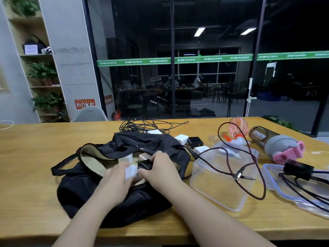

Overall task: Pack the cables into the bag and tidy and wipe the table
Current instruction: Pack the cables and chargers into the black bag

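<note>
A black bag (85,186) with a beige lining lies open on the wooden table (35,145). Both hands are in its mouth. My left hand (115,179) holds a white charger block (130,172). My right hand (162,168) grips a black charger (145,164). Another white charger (129,157) lies inside the bag. Behind the bag sits a tangle of black cable (142,124). White adapters (181,139) and a black adapter (195,141) lie at the bag's right. A dark red cable (249,152) loops over a clear plastic box (222,177).
At the right lie a box lid (270,180) with black cables (302,182) on it, a pink spray bottle (237,128) and a dark bottle with a grey-and-pink cap (277,143). A glass wall stands behind the table, a shelf at the far left.
</note>
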Action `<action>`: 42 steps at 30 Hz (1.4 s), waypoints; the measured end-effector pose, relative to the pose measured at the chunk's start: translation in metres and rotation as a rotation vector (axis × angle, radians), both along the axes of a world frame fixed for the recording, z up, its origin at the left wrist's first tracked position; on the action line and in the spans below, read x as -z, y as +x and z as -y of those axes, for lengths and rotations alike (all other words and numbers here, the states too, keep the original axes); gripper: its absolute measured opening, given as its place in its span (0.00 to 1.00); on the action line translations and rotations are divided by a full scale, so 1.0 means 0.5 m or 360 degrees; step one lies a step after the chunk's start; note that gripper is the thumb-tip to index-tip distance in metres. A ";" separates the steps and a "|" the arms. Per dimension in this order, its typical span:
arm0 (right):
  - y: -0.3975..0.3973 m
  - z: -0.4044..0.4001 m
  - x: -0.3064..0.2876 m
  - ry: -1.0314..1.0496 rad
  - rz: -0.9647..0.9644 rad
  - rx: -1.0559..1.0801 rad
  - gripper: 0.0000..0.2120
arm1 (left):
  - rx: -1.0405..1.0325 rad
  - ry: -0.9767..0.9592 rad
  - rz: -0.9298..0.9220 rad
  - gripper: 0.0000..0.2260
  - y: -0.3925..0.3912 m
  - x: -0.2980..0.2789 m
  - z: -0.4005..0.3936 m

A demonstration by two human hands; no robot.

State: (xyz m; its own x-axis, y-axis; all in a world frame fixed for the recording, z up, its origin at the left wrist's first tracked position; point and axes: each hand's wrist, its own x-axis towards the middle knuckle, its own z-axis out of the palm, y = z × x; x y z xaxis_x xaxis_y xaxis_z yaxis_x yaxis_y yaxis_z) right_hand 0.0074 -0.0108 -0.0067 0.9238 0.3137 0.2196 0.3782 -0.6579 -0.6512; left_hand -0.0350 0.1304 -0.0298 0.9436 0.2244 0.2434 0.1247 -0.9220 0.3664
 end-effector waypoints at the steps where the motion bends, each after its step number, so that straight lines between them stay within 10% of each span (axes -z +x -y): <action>1: 0.008 -0.003 0.003 -0.0024 -0.0003 0.0018 0.24 | -0.0030 0.0044 -0.0058 0.19 0.005 0.000 -0.001; 13: 0.072 -0.035 0.028 -0.0511 0.0573 0.0143 0.13 | -0.0388 0.0778 -0.0622 0.21 0.093 -0.087 0.036; 22: 0.051 -0.019 0.019 -0.0380 0.0530 -0.0022 0.03 | -0.0327 0.0497 0.0167 0.05 0.101 -0.003 0.061; 29: 0.046 -0.032 0.027 -0.0201 0.0370 -0.0071 0.02 | -0.0246 0.0545 0.0171 0.07 0.107 0.007 0.049; 42: 0.093 -0.044 0.061 -0.0474 -0.0063 -0.0334 0.26 | -0.0160 0.0613 -0.0060 0.17 0.138 0.027 0.029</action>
State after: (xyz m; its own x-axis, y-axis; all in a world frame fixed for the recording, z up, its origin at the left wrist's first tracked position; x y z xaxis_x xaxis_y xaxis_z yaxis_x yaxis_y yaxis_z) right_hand 0.0541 0.0113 -0.0373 0.8385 0.5420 0.0553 0.5033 -0.7316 -0.4598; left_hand 0.0342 0.1161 -0.0434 0.9315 0.2150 0.2934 0.2279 -0.9736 -0.0101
